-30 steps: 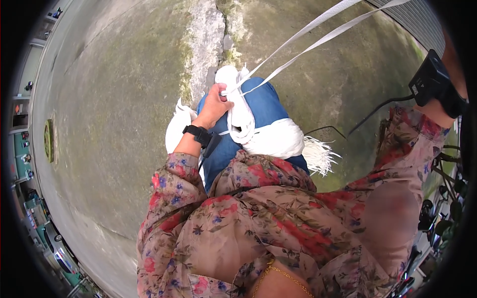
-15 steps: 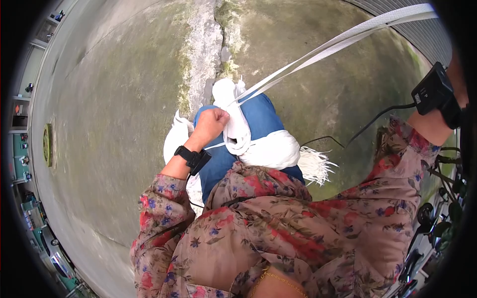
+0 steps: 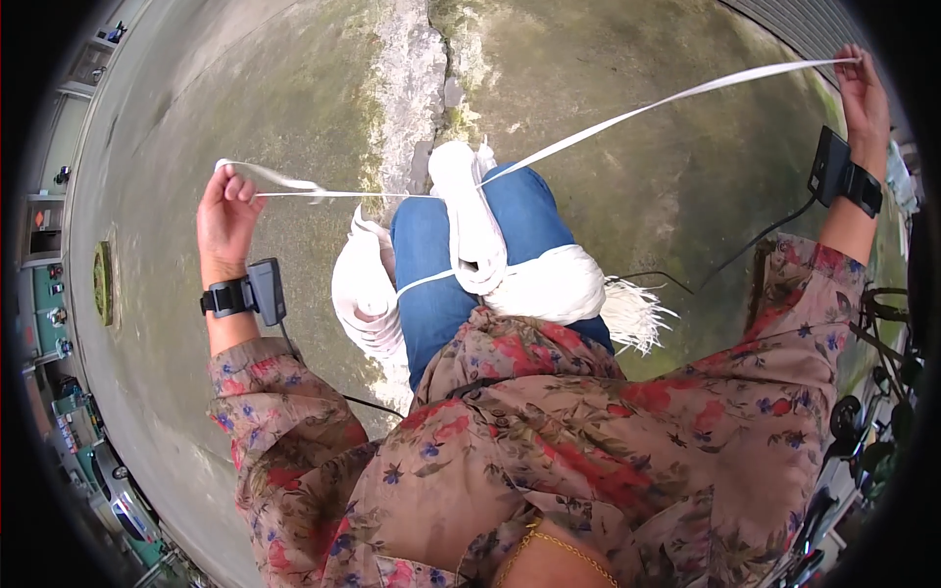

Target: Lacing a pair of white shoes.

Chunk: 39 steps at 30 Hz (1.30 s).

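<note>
The left hand (image 3: 228, 218) has its fingers closed on one side of the flat white strap (image 3: 686, 94), and the right hand (image 3: 865, 96) pinches the other side, farther out. The strap meets the folded white bundle (image 3: 469, 218), which rests on the blue jeans (image 3: 420, 235) over the lap. This looks like the spreading step; the next move seems to call for an even pull. The bundle is long and rounded, with a dark gap at its near end.
</note>
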### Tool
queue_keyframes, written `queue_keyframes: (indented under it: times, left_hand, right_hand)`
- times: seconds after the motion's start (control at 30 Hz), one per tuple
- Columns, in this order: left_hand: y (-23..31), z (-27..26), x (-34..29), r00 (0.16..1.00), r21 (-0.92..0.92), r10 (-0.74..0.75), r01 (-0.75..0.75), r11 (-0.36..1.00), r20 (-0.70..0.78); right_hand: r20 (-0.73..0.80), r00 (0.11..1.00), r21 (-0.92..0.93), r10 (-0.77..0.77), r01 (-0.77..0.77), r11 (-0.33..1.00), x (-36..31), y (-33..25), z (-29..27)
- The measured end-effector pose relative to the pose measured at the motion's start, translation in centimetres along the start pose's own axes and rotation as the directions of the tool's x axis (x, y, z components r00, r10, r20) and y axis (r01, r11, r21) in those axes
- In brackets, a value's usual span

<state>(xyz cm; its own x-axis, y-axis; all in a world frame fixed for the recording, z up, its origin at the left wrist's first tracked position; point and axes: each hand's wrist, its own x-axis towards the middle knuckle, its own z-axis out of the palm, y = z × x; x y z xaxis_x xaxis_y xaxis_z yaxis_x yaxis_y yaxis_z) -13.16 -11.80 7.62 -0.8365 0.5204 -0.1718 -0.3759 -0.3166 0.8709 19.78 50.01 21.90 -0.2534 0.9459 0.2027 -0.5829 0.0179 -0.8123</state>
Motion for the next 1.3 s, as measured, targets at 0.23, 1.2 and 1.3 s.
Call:
queue_keyframes:
  times: [0.23, 1.2, 1.3]
  left_hand:
    - [6.8, -26.3, -7.8, 0.682, -0.012, -0.068, 0.087, 0.996, -0.728]
    - [-21.3, 6.2, -4.2, 0.957, 0.702, -0.255, 0.278, 0.656, -0.141]
    - [-21.6, 6.3, -3.7, 0.993, 0.882, -0.098, 0.109, 0.458, -0.071]
  right_hand:
    - [0.037, 0.971, -0.581, 0.235, -0.171, 0.796, -7.7, 14.8, -9.5]
    - [0.649, 0.398, -0.65, 0.649, 0.733, 0.2, -35.2, 31.1, 4.4]
    - [0.69, 0.377, -0.597, 0.618, 0.779, 0.191, -35.7, 30.8, 4.4]
